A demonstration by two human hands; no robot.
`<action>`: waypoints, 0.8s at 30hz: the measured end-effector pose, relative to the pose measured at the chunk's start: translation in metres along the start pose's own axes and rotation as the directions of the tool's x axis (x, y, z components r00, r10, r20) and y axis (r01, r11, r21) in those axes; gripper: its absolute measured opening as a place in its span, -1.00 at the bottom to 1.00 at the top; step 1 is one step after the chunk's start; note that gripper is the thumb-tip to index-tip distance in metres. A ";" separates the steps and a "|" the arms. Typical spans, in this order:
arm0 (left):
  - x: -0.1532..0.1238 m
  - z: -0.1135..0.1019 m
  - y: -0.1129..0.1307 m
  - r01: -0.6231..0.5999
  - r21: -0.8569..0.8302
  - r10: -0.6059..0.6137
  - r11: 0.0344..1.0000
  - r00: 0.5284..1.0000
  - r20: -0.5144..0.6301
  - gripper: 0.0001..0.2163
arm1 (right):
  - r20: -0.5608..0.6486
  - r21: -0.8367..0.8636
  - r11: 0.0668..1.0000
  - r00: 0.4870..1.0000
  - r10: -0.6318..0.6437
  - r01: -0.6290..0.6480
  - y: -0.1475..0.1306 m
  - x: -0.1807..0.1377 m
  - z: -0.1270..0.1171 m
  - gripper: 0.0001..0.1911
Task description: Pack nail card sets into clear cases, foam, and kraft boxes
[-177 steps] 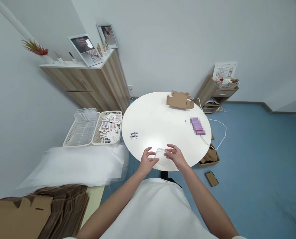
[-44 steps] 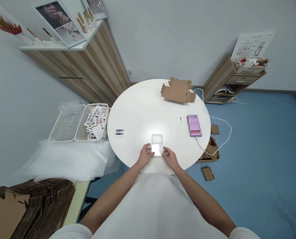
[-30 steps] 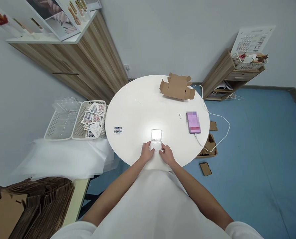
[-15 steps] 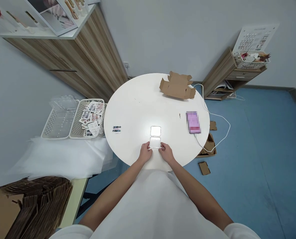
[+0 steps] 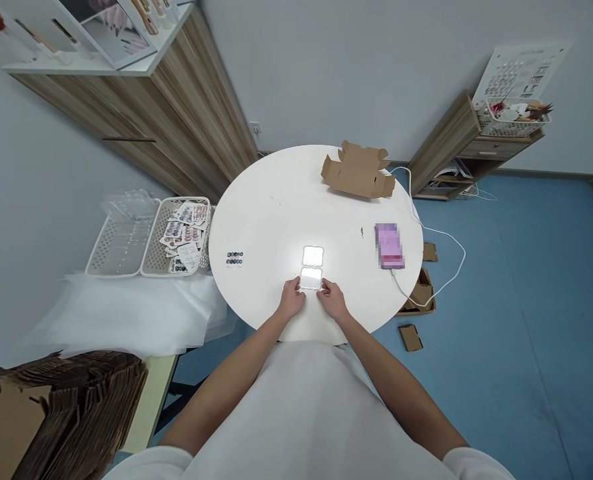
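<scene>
A small clear plastic case point(image 5: 311, 279) with a hinged lid point(image 5: 313, 256) lies opened flat on the white oval table point(image 5: 256, 200), its lid pointing away from me. My left hand point(image 5: 291, 298) grips the near left corner of the case between thumb and fingers. On the opposite side, my right hand point(image 5: 332, 300) pinches the near right corner in the same way. Off to the left on the table lies a card of dark press-on nails point(image 5: 234, 259), apart from both hands.
An unfolded cardboard box point(image 5: 359, 172) sits at the table's far right. Below it lies a purple, pixelated device point(image 5: 389, 246) with a white cable. Baskets of nail cards point(image 5: 184, 233) and clear plastic cases point(image 5: 124, 233) stand left, near stacked flat cardboard point(image 5: 86, 400).
The opened case has slid slightly away from me, with both hands still at its near corners. The view has shifted a little.
</scene>
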State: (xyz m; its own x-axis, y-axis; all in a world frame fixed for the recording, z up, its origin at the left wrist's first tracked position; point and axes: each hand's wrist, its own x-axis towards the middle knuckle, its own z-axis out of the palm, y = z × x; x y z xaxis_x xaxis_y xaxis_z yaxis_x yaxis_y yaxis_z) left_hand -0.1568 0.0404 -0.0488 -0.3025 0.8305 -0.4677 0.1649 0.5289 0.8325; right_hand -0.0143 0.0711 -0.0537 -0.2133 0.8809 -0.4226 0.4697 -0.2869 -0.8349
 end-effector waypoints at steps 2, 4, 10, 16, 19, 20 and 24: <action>0.000 0.000 -0.002 0.000 -0.005 0.000 1.000 1.000 0.004 -0.51 | -0.002 -0.002 1.000 1.000 0.010 -0.010 0.000 0.000 0.000 -0.49; 0.000 0.001 -0.004 -0.006 0.002 0.006 1.000 1.000 0.013 -0.51 | -0.003 -0.005 1.000 1.000 0.017 -0.017 0.001 -0.001 0.001 -0.48; 0.000 0.001 -0.005 -0.002 0.009 0.002 1.000 1.000 0.013 -0.49 | -0.015 -0.004 1.000 1.000 -0.003 0.003 0.003 -0.001 0.004 -0.52; -0.004 -0.002 -0.009 0.025 0.080 -0.027 0.996 0.999 0.023 -0.49 | -0.088 0.090 0.995 0.995 0.039 -0.031 0.010 -0.005 0.007 -0.44; -0.011 -0.011 -0.017 0.022 0.092 -0.024 0.995 1.000 0.018 -0.50 | -0.128 0.158 0.987 0.991 0.049 -0.028 0.015 -0.008 0.009 -0.43; -0.013 -0.015 -0.021 0.026 0.093 -0.028 0.995 0.999 0.019 -0.51 | -0.142 0.174 0.984 0.989 0.050 -0.025 0.016 -0.009 0.009 -0.43; -0.025 -0.038 -0.036 0.075 0.112 -0.078 0.991 0.997 0.021 -0.58 | -0.175 0.188 0.982 0.983 0.052 -0.018 0.017 -0.014 0.010 -0.44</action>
State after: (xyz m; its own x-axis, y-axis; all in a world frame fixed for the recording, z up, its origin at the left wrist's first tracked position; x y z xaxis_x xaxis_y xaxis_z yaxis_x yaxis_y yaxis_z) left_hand -0.1907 -0.0063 -0.0557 -0.2945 0.7902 -0.5375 0.2457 0.6062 0.7564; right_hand -0.0121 0.0497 -0.0655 -0.0356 0.9171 -0.3970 0.3045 -0.3684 -0.8784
